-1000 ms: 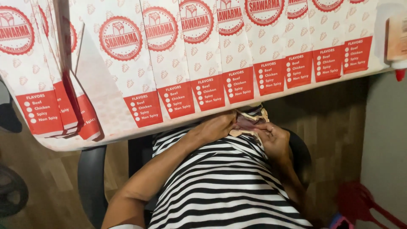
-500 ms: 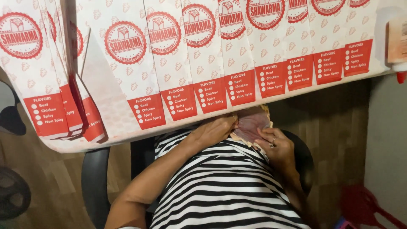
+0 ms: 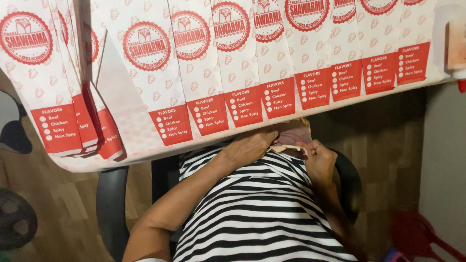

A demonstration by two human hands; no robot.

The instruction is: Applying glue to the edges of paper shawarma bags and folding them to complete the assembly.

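Tight room under the table edge

The hands (image 3: 252, 148) (image 3: 320, 160) sit close below the table (image 3: 310, 114); paper bags (image 3: 242, 73) cover its near edge, with open floor (image 3: 388, 145) right.

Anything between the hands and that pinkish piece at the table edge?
Nothing visible. The left hand and right hand both already touch the pinkish piece, held against the striped shirt. The table edge with its row of red-and-white paper bags overhangs the piece's top, hiding part of it.
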